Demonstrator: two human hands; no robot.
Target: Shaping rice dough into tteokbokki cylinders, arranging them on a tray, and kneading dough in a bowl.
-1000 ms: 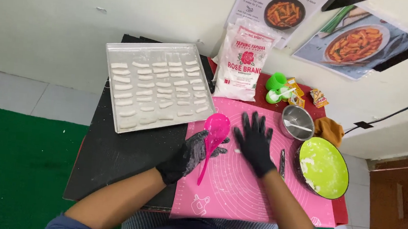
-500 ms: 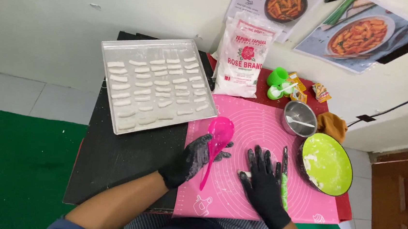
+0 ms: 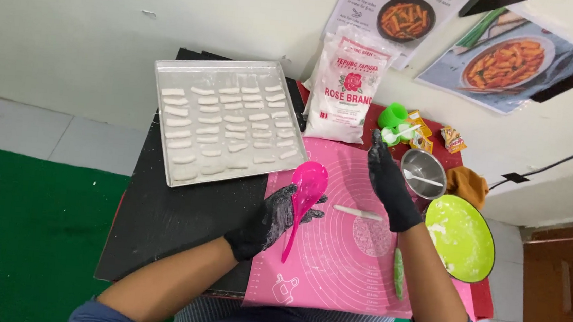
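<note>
A low black table (image 3: 159,219) stands against the wall on a tiled and green floor. Directly on it lie a metal baking tray (image 3: 160,124), a pink silicone mat (image 3: 332,267), a white flour bag (image 3: 346,97), a steel bowl (image 3: 423,173) and a lime-green bowl (image 3: 464,240).

glossy pink plastic scoop (image 3: 306,191), matt silicone mat (image 3: 334,253), dull metal tray (image 3: 224,125), shiny steel bowl (image 3: 422,173).

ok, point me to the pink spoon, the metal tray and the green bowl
pink spoon (image 3: 309,181), head view, on its scoop.
metal tray (image 3: 165,70), head view, bare far-left corner.
green bowl (image 3: 463,239), head view, on its inner wall.
</note>
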